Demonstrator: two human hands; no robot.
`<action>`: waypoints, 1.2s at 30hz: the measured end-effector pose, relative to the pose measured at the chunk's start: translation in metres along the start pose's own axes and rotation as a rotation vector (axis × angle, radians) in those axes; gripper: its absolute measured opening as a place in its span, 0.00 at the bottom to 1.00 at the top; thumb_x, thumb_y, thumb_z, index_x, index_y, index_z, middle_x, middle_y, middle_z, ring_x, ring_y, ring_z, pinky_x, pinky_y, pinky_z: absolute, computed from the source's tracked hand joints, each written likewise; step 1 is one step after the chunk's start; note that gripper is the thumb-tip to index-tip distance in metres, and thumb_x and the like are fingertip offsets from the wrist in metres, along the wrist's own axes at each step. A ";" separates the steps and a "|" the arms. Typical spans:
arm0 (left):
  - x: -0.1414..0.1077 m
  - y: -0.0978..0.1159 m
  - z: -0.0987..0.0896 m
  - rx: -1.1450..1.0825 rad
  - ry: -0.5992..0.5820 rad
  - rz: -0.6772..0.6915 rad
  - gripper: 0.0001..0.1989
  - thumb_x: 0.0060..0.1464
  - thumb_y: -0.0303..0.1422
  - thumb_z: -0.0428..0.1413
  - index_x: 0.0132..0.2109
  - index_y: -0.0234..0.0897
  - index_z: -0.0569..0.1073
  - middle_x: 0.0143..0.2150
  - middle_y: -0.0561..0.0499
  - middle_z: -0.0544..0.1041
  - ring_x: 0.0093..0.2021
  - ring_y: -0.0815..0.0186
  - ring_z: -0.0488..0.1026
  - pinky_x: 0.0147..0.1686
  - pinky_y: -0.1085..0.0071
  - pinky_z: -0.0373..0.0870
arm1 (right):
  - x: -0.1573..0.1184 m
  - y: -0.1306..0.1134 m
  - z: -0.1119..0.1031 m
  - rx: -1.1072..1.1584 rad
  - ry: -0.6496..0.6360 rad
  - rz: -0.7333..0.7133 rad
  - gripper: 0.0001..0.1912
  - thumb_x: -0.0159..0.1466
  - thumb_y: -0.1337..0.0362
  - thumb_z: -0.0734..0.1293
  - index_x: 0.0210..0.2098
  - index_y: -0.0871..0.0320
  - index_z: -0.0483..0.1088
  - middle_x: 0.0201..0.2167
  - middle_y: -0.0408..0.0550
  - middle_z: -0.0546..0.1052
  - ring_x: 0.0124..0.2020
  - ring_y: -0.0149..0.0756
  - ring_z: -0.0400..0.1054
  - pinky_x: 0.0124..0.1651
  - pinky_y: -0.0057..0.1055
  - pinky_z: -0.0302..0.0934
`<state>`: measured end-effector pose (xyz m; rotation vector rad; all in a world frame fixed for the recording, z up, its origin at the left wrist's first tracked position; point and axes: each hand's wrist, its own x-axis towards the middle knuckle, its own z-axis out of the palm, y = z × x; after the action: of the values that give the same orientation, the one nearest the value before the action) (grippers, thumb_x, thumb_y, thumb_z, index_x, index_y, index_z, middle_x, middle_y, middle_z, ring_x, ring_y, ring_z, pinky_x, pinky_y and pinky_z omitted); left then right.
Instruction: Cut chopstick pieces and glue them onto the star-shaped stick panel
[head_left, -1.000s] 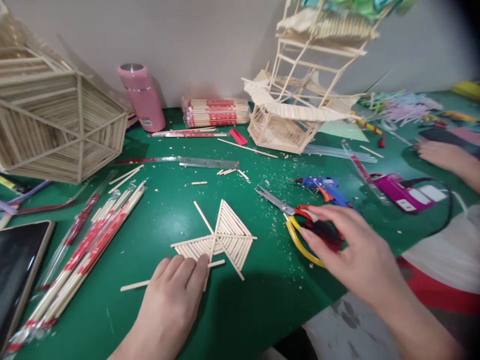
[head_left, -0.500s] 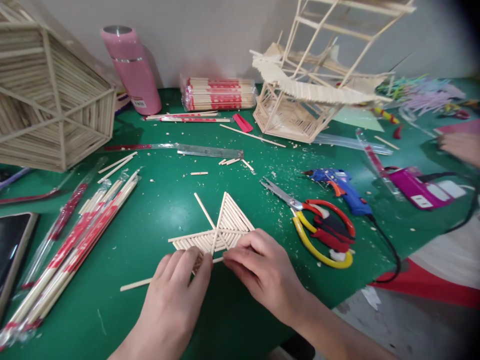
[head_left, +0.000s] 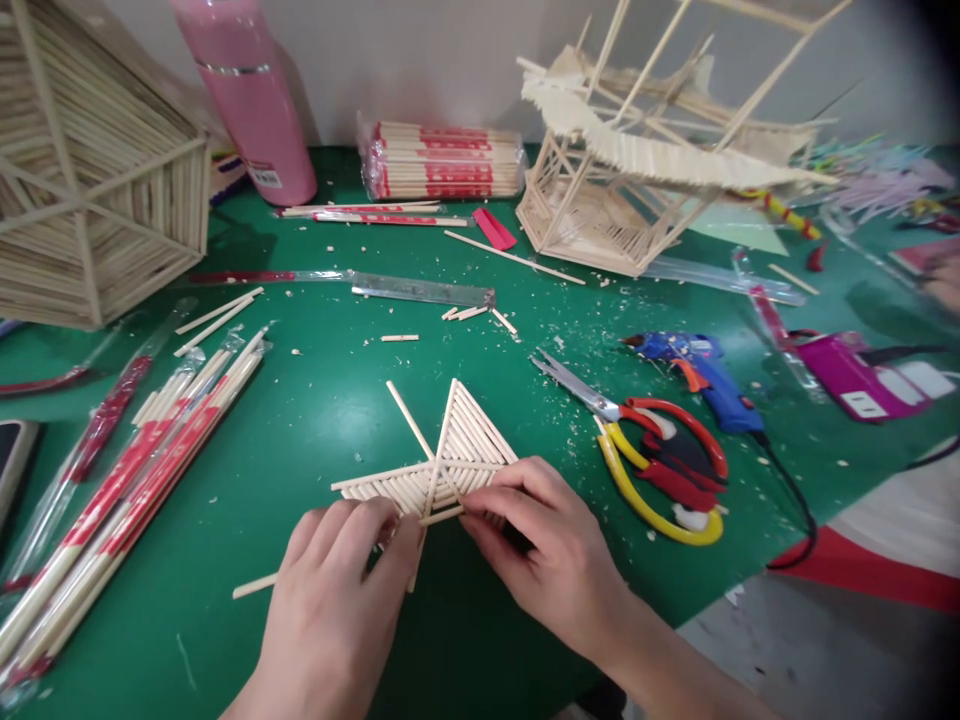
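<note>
A small frame of wooden sticks point(head_left: 435, 462), partly filled with rows of sticks, lies on the green table point(head_left: 330, 390). My left hand point(head_left: 341, 570) closes its fingers on the frame's lower left part, hiding some of it. Between the thumb and fingers of my right hand point(head_left: 544, 540) is the right end of a short stick point(head_left: 442, 515), which lies across the frame's lower gap. Another stick point(head_left: 255, 585) pokes out to the left of my left hand.
Scissors point(head_left: 645, 450) and a blue glue gun point(head_left: 697, 375) lie right. Wrapped sticks point(head_left: 142, 490) are left. Behind stand a pink bottle point(head_left: 251, 110), a stick structure point(head_left: 600, 200) and a large stick panel point(head_left: 97, 190). A person's blurred hand point(head_left: 945, 275) is far right.
The view has shifted. The short stick has moved up against the frame's lower gap, with my right hand still on it. My left hand has moved slightly down and left, and more of the frame's lower end shows.
</note>
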<state>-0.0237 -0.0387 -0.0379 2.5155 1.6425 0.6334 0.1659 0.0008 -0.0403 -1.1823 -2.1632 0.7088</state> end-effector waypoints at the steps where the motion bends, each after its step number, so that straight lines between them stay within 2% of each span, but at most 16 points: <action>1: 0.001 0.001 -0.001 -0.001 0.014 -0.004 0.10 0.56 0.23 0.47 0.36 0.35 0.73 0.31 0.49 0.74 0.29 0.64 0.67 0.27 0.69 0.60 | 0.000 0.000 0.000 -0.002 0.005 0.006 0.06 0.59 0.72 0.63 0.34 0.58 0.70 0.31 0.47 0.69 0.33 0.34 0.63 0.33 0.31 0.61; 7: 0.005 0.003 -0.002 0.032 0.019 -0.018 0.13 0.56 0.23 0.45 0.34 0.36 0.74 0.28 0.50 0.74 0.27 0.64 0.68 0.27 0.69 0.59 | 0.001 -0.001 -0.001 -0.006 0.000 0.023 0.06 0.58 0.73 0.63 0.33 0.58 0.71 0.30 0.47 0.70 0.32 0.35 0.64 0.33 0.32 0.62; 12: 0.000 0.000 -0.003 0.040 -0.102 -0.011 0.11 0.55 0.23 0.46 0.39 0.37 0.71 0.32 0.50 0.73 0.31 0.63 0.68 0.30 0.68 0.60 | 0.002 0.000 0.000 0.005 -0.001 0.028 0.06 0.58 0.73 0.64 0.33 0.59 0.71 0.30 0.47 0.69 0.32 0.34 0.63 0.32 0.32 0.62; 19: -0.001 -0.002 -0.005 0.063 -0.177 0.023 0.10 0.54 0.24 0.47 0.41 0.37 0.70 0.33 0.50 0.72 0.31 0.63 0.67 0.29 0.67 0.61 | 0.000 -0.001 0.000 0.012 -0.005 0.036 0.06 0.58 0.73 0.64 0.33 0.58 0.70 0.30 0.47 0.69 0.32 0.34 0.63 0.32 0.32 0.62; 28: 0.008 0.000 -0.008 -0.021 -0.184 -0.044 0.07 0.57 0.25 0.47 0.35 0.38 0.69 0.31 0.51 0.71 0.31 0.63 0.67 0.29 0.66 0.60 | 0.002 0.000 0.000 0.024 0.002 0.025 0.06 0.58 0.73 0.64 0.32 0.58 0.70 0.30 0.47 0.70 0.32 0.34 0.63 0.31 0.31 0.62; 36: 0.010 -0.001 -0.007 0.046 -0.166 0.010 0.07 0.56 0.27 0.49 0.39 0.39 0.70 0.33 0.50 0.72 0.33 0.61 0.68 0.29 0.66 0.59 | 0.002 0.000 -0.001 0.018 0.004 0.024 0.06 0.58 0.72 0.63 0.32 0.57 0.71 0.30 0.46 0.70 0.32 0.34 0.64 0.32 0.32 0.62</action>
<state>-0.0234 -0.0303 -0.0288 2.5320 1.6050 0.3798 0.1660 0.0027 -0.0389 -1.2006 -2.1388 0.7345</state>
